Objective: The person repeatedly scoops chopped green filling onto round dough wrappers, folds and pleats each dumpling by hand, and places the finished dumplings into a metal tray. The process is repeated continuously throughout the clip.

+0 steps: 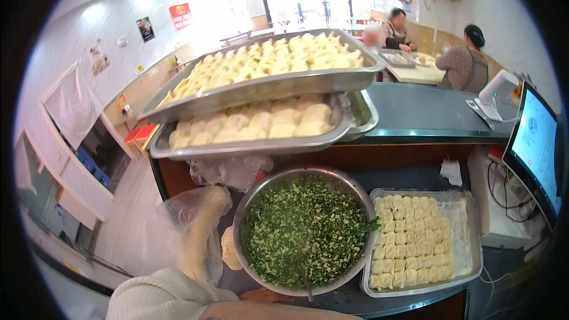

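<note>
A steel bowl (238,235) of chopped green filling (306,231) stands before me, a utensil handle (309,291) leaning over its near rim. Part of what seems to be my left hand (262,295) shows just below this rim, its fingers mostly hidden. A bare forearm (284,311) crosses the bottom edge, beside a cream ribbed sleeve (155,298). My right hand is out of view. Left of the bowl, a long, blurred pale shape (198,240), probably dough, lies against a clear plastic bag (178,204). A smaller dough piece (229,249) touches the bowl's side.
Right of the bowl, a metal tray (464,235) holds rows of dumplings (411,240). Stacked trays (262,93) of dumplings and larger dough pieces rest on the raised counter (426,106). A screen (533,142) stands at right. Two people (466,62) sit at a table beyond.
</note>
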Demonstrator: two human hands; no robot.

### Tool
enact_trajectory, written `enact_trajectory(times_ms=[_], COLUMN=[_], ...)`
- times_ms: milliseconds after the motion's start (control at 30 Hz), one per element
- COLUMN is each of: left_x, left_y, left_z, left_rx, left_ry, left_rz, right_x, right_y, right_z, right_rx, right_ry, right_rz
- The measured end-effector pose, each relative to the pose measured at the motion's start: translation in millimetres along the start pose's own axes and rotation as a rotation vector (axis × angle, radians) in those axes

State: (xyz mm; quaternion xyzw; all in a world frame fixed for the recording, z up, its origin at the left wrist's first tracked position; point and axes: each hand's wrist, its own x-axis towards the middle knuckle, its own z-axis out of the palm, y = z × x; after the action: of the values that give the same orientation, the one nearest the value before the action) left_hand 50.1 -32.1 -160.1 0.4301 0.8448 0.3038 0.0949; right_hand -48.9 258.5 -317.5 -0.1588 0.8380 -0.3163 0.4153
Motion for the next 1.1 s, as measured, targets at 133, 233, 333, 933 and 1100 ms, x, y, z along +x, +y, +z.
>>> enact_trajectory(times_ms=[133, 233, 333, 933, 1100], left_x=[1.6, 8.6, 10.8, -14.3, -23.1], left_y=[19.2, 32.4, 53.2, 68.7, 38.0], left_z=[10.2, -9.9, -19.9, -22.2, -48.7], left_rx=[0.050, 0.161, 0.103, 0.164, 0.411], left_ry=[0.017, -0.019, 0.039, 0.993, 1.032], left_rz=[0.058, 0.098, 0.053, -0.757, -0.943], right_x=[0.5, -9.2, -26.7, -276.1, -244.2], right_y=[10.8, 20.2, 31.9, -101.2, -176.1], right_z=[20.6, 34.3, 45.7, -38.5, -49.5], right_rx=[-0.010, 0.003, 0.043, 0.236, -0.227], right_ry=[0.031, 0.051, 0.053, 0.217, 0.870], right_rz=[-0.011, -0.034, -0.063, -0.224, -0.623])
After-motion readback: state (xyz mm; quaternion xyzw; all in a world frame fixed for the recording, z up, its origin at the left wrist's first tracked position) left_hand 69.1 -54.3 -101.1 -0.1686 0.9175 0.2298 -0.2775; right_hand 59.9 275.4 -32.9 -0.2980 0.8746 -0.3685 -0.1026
